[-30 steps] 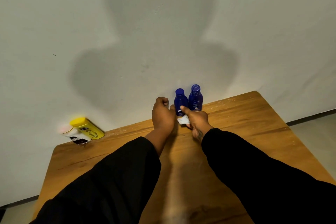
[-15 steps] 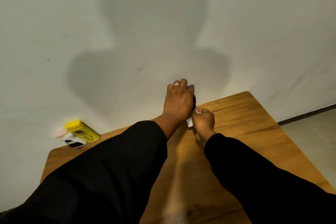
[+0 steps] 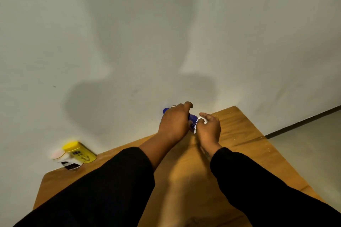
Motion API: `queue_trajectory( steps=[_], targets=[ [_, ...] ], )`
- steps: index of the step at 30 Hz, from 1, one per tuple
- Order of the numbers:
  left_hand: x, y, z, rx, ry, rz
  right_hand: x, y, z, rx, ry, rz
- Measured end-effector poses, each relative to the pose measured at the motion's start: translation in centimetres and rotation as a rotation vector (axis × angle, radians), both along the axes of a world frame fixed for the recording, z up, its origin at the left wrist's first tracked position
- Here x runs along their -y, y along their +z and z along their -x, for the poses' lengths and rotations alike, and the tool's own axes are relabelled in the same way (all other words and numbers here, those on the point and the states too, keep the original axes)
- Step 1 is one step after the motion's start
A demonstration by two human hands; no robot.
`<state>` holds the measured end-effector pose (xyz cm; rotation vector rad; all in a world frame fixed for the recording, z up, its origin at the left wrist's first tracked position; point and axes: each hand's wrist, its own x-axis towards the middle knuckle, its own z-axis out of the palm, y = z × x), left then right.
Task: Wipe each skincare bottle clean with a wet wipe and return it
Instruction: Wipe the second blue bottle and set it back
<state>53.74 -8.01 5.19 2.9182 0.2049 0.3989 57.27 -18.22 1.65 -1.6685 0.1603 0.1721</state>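
Blue bottle [image 3: 192, 117] is being held at the counter's [image 3: 239, 134] far edge, the left hand [image 3: 173, 123] clamping its grip around it; the right hand [image 3: 209, 127] is pinching a white wipe [image 3: 198, 120] against the bottle's side.

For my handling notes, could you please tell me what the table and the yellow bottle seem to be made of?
Table: looks like wood or veneer, warm brown with visible grain lines, slight sheen.
Yellow bottle: probably plastic, opaque and smooth, matching cap; blurred, so unsure.
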Motion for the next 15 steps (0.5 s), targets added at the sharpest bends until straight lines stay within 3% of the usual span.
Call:
queue_trajectory(
  steps=[4,9,15],
  targets=[
    [-0.2,5.9,2.6,0.099,0.095,0.440,0.1,6.5,0.7,0.217,0.062,-0.064],
    [-1.0,17.0,8.1,0.444,0.112,0.898,-1.3,17.4,5.1,0.429,0.210,-0.233],
    [-1.0,27.1,16.1,0.908,0.076,1.104,-3.4,28.5,14.1,0.588,0.317,-0.447]
  ],
)
